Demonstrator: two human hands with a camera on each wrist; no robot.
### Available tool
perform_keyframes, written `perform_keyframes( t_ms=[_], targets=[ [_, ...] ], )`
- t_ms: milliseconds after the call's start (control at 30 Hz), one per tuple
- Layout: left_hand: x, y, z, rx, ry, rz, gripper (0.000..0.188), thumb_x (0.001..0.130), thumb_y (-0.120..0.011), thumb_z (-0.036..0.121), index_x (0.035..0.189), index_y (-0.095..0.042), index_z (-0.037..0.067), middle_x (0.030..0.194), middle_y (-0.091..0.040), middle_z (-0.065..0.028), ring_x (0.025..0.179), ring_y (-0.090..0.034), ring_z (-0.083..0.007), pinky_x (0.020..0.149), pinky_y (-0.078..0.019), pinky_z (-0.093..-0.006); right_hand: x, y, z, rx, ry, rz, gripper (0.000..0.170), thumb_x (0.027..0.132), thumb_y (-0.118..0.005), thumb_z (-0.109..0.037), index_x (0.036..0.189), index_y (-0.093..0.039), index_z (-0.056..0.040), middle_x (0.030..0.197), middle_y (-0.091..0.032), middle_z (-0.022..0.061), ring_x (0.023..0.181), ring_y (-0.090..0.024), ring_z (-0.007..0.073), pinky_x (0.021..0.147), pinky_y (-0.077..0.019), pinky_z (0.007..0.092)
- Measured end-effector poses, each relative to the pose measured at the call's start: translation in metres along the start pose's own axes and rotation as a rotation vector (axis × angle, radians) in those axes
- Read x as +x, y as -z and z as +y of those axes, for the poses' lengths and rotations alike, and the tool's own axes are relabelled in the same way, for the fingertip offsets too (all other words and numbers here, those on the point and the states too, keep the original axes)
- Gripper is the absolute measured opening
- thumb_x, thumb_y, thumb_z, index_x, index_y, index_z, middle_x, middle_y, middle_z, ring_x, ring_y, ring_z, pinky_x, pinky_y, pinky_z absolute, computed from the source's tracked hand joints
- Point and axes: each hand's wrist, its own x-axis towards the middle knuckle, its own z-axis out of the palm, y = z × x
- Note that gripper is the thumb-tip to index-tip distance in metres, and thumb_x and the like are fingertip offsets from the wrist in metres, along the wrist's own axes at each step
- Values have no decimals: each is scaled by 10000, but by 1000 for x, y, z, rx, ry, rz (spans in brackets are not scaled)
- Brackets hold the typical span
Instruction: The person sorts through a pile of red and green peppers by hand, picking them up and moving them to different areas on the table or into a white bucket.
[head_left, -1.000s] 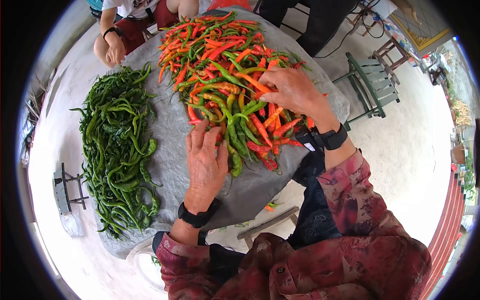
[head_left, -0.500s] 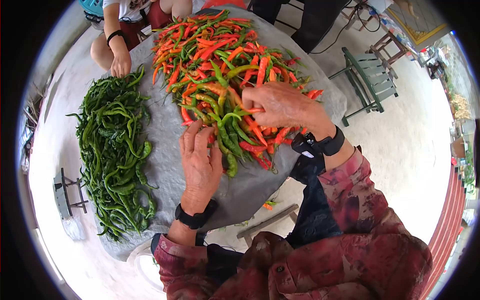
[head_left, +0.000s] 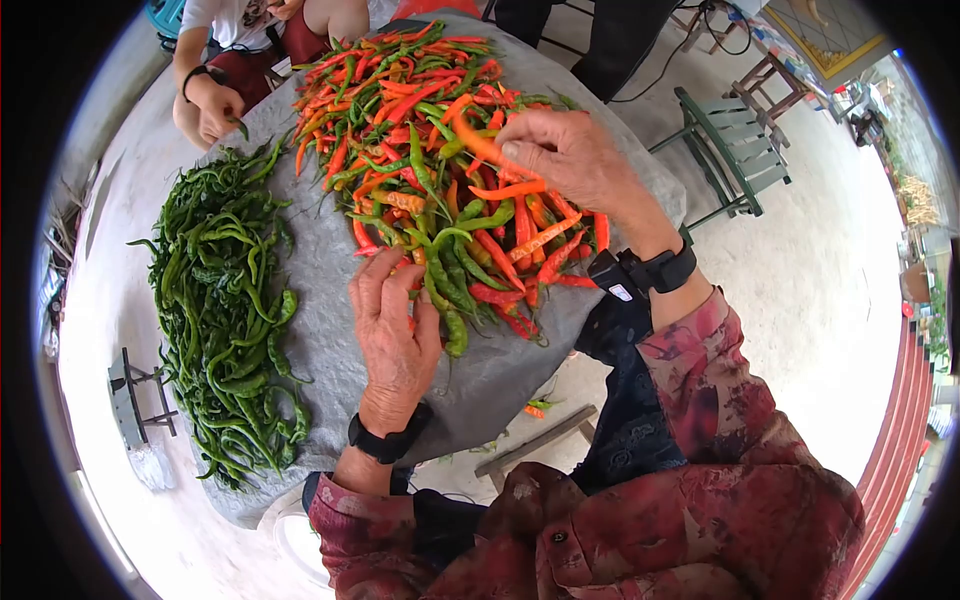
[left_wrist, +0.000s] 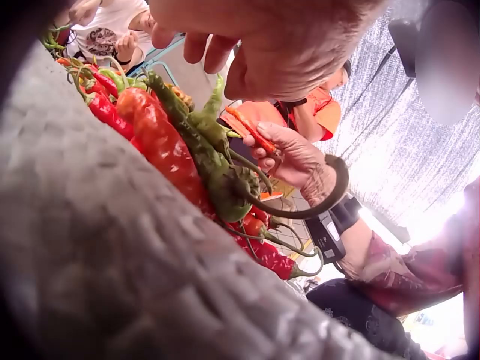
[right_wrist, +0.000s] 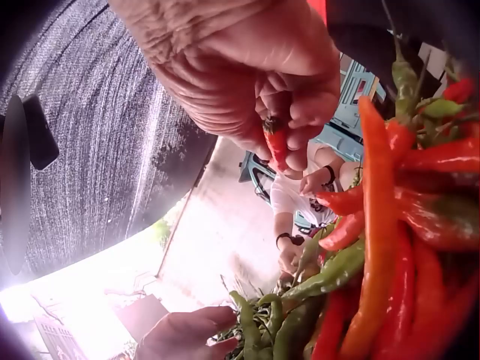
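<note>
My right hand (head_left: 575,165) is raised over the near right part of a mixed pile of red, orange and green chili peppers (head_left: 525,235). It pinches an orange-red chili pepper (head_left: 475,140) between thumb and fingers; the right wrist view shows the pepper's stem end (right_wrist: 276,142) in that grip. At the near left edge of the pile, my left hand (head_left: 392,325) rests with loosely bent fingers. In the left wrist view those fingers (left_wrist: 217,52) hang over red and green peppers (left_wrist: 169,146) and hold nothing.
A long heap of green chili peppers (head_left: 225,320) lies left on the grey sheet (head_left: 330,350). Across the table, another person's hand (head_left: 215,108) holds a small green pepper. A green slatted chair (head_left: 740,150) stands to the right, a wooden bench (head_left: 535,440) below the near edge.
My right hand dipped toward the pile, then rose with an orange-red pepper. My left hand barely moved. The other person's hand reached to the green heap and drew back with a pepper.
</note>
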Motion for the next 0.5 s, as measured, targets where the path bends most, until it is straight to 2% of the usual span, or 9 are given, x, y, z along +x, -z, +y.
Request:
perform_keyframes(
  t_ms=[67,100,167,200,267,300,367,500],
  targets=[
    [0,0,0,2,1,-2,331,721,-578,-102,1031,-567,13,1159,-530,-165,1108,-501,-374,940,-428,-455,-1,1,-9,85,-114,-176,228,878,-633,-233,937,-661,-15,759,-685,85,696,-658,200,642,-502,327],
    [0,0,0,4,2,-3,331,722,-582,-99,1033,-570,12,1159,-530,-163,1109,-501,-372,939,-429,-453,-1,2,-5,85,-114,-176,228,878,-633,-233,937,-661,-15,759,-685,85,696,-658,200,642,-502,327],
    [0,0,-1,9,-2,-8,330,725,-584,-97,1036,-570,12,1160,-529,-162,1109,-501,-372,939,-429,-453,0,7,6,-236,50,-55,185,849,-637,-208,911,-669,-37,787,-689,88,696,-657,265,648,-508,369],
    [0,0,-1,14,-6,-13,329,727,-585,-95,1038,-570,11,1161,-528,-160,1108,-501,-371,938,-430,-452,-2,13,5,-236,51,-54,185,849,-637,-208,911,-669,-37,787,-689,88,696,-657,265,648,-508,369],
    [0,-1,-2,15,-1,-20,326,730,-585,-94,1038,-570,13,1161,-527,-160,1103,-502,-370,934,-430,-451,-8,22,4,-525,-24,-350,170,788,-671,-194,893,-647,-62,778,-665,78,715,-632,315,660,-496,410],
    [-1,-1,-2,15,5,-28,324,733,-584,-93,1038,-569,15,1162,-525,-160,1099,-503,-369,929,-431,-449,-12,20,11,-524,-26,-350,170,788,-671,-194,893,-647,-62,778,-665,78,715,-632,315,660,-496,410],
    [-2,-1,-2,19,2,-38,318,736,-582,-93,1034,-572,18,1162,-524,-160,1095,-504,-369,927,-431,-447,-22,13,29,-714,244,-243,220,734,-706,-190,891,-603,-75,734,-623,69,738,-614,320,660,-478,430],
    [-1,-3,-2,-18,16,-52,302,738,-581,-94,1016,-583,24,1160,-525,-161,1085,-506,-369,918,-433,-441,-23,12,21,-645,227,-248,258,717,-728,-192,876,-555,-86,719,-595,82,764,-597,330,672,-466,446]
  ],
)
